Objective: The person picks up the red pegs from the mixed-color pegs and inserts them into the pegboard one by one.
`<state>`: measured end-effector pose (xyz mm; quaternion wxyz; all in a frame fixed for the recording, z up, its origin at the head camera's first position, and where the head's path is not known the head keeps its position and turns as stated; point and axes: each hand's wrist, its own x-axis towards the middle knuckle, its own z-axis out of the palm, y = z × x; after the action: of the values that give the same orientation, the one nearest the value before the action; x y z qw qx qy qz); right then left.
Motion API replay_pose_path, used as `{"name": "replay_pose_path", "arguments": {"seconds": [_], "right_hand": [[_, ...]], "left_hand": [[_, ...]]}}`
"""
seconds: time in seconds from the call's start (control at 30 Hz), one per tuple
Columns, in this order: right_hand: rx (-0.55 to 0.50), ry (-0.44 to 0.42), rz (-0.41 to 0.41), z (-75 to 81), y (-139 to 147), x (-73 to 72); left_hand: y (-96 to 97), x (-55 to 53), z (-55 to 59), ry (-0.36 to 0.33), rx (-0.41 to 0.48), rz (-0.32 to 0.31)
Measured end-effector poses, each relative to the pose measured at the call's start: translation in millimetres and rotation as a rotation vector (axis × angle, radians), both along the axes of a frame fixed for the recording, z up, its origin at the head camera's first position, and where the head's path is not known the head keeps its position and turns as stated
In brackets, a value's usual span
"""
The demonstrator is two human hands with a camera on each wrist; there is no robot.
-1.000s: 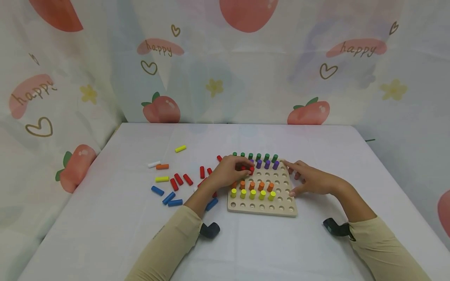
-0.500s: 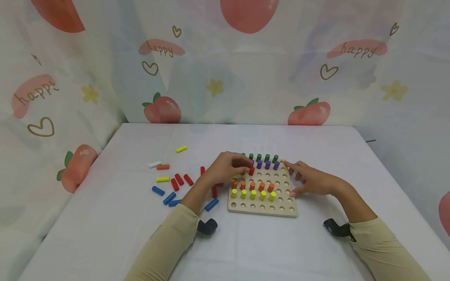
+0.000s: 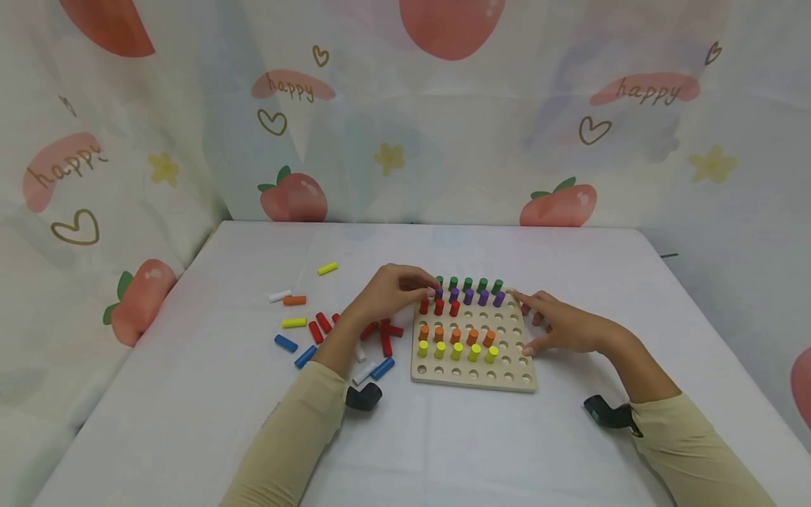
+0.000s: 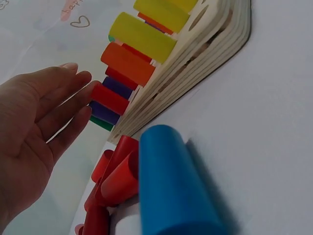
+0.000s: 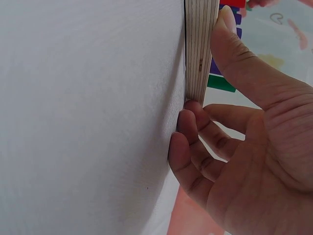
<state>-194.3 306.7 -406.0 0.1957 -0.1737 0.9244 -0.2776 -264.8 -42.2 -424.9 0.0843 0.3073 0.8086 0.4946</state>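
Observation:
In the head view a pale wooden pegboard (image 3: pixel 472 377) carries upright rows of green, purple, red, orange and yellow pegs. Three red pegs (image 3: pixel 439 308) stand at the left of their row. My left hand (image 3: pixel 393 290) is over the board's left edge, its fingertips close to a purple peg (image 3: pixel 438 293). The left wrist view shows its fingers extended and holding nothing, beside a red peg (image 4: pixel 111 99). At the board's right side my right hand (image 3: pixel 564 324) holds the edge, thumb on the top face (image 5: pixel 200 44) and index finger at the far corner.
Loose red pegs (image 3: pixel 386 341) lie left of the board, partly hidden by my left forearm. Blue pegs (image 3: pixel 383 369), a white peg (image 3: pixel 364 374), yellow pegs (image 3: pixel 294 323) and an orange peg (image 3: pixel 294 301) are scattered on the white table (image 3: pixel 481 451).
My left hand has let go of the red peg and drawn back leftwards from the red row, uncovering three upright red pegs. The right hand has stayed at the board's edge.

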Motion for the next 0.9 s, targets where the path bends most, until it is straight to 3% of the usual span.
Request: {"name": "replay_pose_path", "arguments": {"seconds": [0.23, 0.47, 0.63, 0.9], "right_hand": [[0.005, 0.015, 0.01, 1.2, 0, 0.5], [-0.002, 0.006, 0.005, -0.3, 1, -0.6], [-0.01, -0.004, -0.007, -0.7, 1, -0.6], [0.001, 0.001, -0.008, -1.0, 1, -0.4]], "left_hand": [[-10.0, -4.6, -0.3, -0.012, 0.06, 0.041], [-10.0, -9.3, -11.8, -0.013, 0.085, 0.139], [-9.3, -11.4, -16.5, -0.022, 0.011, 0.199], [-14.9, -11.6, -15.0, -0.086, -0.105, 0.221]]}}
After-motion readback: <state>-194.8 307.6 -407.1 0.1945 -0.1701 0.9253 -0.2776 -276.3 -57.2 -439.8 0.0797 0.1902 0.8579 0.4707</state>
